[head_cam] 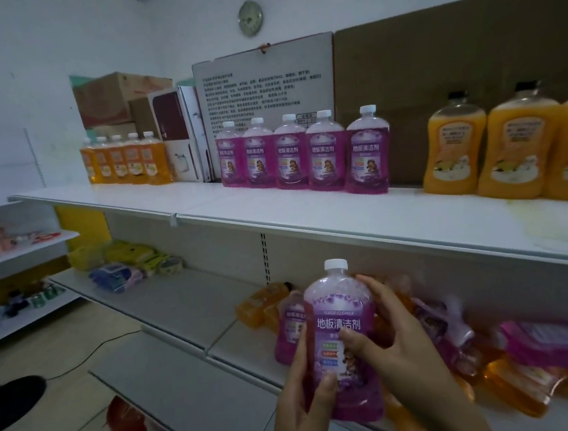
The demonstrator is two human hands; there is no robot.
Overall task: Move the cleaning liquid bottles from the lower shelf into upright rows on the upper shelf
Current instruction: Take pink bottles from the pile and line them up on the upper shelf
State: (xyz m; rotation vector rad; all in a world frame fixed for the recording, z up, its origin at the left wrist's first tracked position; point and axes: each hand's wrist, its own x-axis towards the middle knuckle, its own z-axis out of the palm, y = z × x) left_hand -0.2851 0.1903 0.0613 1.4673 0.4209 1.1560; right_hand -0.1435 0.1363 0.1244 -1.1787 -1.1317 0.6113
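Both my hands hold an upright purple floor-cleaner bottle point(343, 327) with a white cap, in front of the lower shelf point(187, 303). My left hand point(301, 406) grips its lower left side, thumb across the front. From the right, my right hand point(394, 339) curls round it, with the thumb on the label. A second purple bottle point(289, 325) stands just behind it on the left. Several purple bottles point(304, 153) stand in an upright row on the upper shelf point(344, 217). More purple and orange bottles point(476, 346) lie heaped on the lower shelf to the right.
On the upper shelf, small orange bottles point(123, 160) stand at the far left, big orange bottles point(496, 148) at the right, boxes point(179, 131) and cardboard behind. Packets point(125, 263) lie on the lower shelf's left end. A side rack point(21, 248) stands at the left.
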